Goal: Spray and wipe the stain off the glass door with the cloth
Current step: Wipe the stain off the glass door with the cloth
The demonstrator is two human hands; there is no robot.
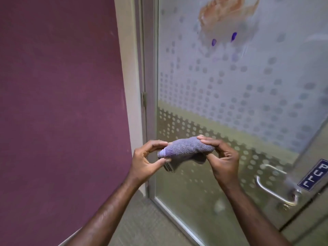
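Cloth (186, 150) bunched into a roll, purple-grey, held up in mid-air between both hands in front of lower part of glass door (230, 103). Left hand (147, 158) pinching left end of cloth, thumb below and fingertips on top, closed on it. Right hand (221, 157) gripping right end, fingers curled over top, thumb tucked under, also closed on it. Loose folded layers hanging down under the roll near left thumb. Both forearms bare, coming up from bottom edge of frame.

Below hands: greyish floor (142, 219) and metal bottom rail of door frame (177, 215) running diagonally.

Behind hands: glass frosted with dotted pattern, lower band clearer and greenish, upper part pale. Metal pull handle (273, 190) at lower right of door, well right of right hand. Blue sign (316, 174) with white letters just above handle, partly cut by frame edge, lettering seen rotated. Hinge or latch piece (144, 99) on frame edge at mid height.

Left of door: pale door jamb (131, 86), then purple wall (62, 95) filling left half of view.

Farther up on glass: two small purple-blue marks (214, 42), side by side, well above cloth. Faint purple smears just under them. Orange-brown smeared stain (225, 9) at top of glass, above the purple marks, partly cut off by top edge. Cloth not touching glass, well below all stains.
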